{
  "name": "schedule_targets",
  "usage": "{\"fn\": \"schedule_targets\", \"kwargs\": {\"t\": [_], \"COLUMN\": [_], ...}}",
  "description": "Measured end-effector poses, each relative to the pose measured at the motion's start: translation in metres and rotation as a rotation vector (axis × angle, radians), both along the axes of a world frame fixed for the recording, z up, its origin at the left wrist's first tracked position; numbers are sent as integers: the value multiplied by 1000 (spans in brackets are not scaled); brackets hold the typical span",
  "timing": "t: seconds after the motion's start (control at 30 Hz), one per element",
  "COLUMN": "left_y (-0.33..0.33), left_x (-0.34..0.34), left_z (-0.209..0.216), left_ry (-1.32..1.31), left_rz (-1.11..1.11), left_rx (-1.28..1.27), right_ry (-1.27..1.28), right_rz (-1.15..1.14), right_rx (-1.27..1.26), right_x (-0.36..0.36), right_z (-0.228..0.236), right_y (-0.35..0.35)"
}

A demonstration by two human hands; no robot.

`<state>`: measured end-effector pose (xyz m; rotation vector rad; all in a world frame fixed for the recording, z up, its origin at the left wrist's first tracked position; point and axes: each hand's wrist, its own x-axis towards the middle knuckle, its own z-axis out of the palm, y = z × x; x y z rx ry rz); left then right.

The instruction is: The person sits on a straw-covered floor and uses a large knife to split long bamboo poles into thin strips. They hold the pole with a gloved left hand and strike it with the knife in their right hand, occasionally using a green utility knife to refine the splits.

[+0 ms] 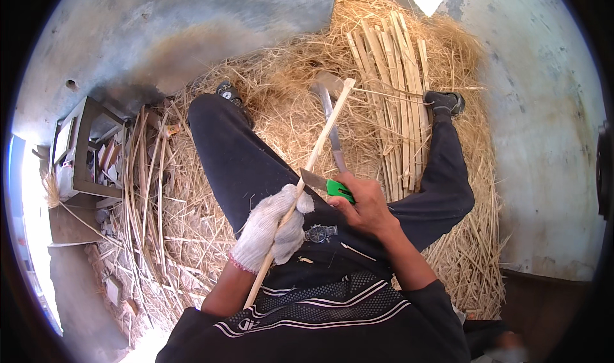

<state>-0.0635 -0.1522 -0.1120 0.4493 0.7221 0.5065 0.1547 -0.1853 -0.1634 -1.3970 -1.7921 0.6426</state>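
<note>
My left hand (275, 228), in a white knitted glove, is closed around a long, pale strip of split bamboo or wood (326, 133). The strip slants from my waist up and away to the right. In my bare right hand (364, 203) is a knife (339, 189) with a green handle, gripped with the fingers wrapped round it. Its short, wide blade meets the strip just beyond the glove. A wristwatch (321, 234) shows over my lap beside the glove. Behind the strip, a long curved blade (334, 129) lies between my legs, its near end partly hidden by my right hand.
Several split strips (400, 101) lie side by side on the straw (281, 107) by my right foot. Longer thin strips (147, 190) lie at the left, near a box-like stand (86, 155) filled with scraps. Worn walls (531, 126) stand at both sides.
</note>
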Motion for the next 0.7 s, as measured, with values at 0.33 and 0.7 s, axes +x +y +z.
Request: {"fn": "schedule_targets", "kwargs": {"t": [0.33, 0.7], "left_y": [-9, 2], "left_x": [4, 7], "left_z": [8, 37], "left_ry": [288, 509], "left_rz": [-2, 80], "left_rx": [233, 423], "right_ry": [-85, 343], "right_rz": [-87, -198], "right_rx": [78, 32], "right_x": [8, 13], "right_z": [-16, -10], "right_y": [-1, -2]}}
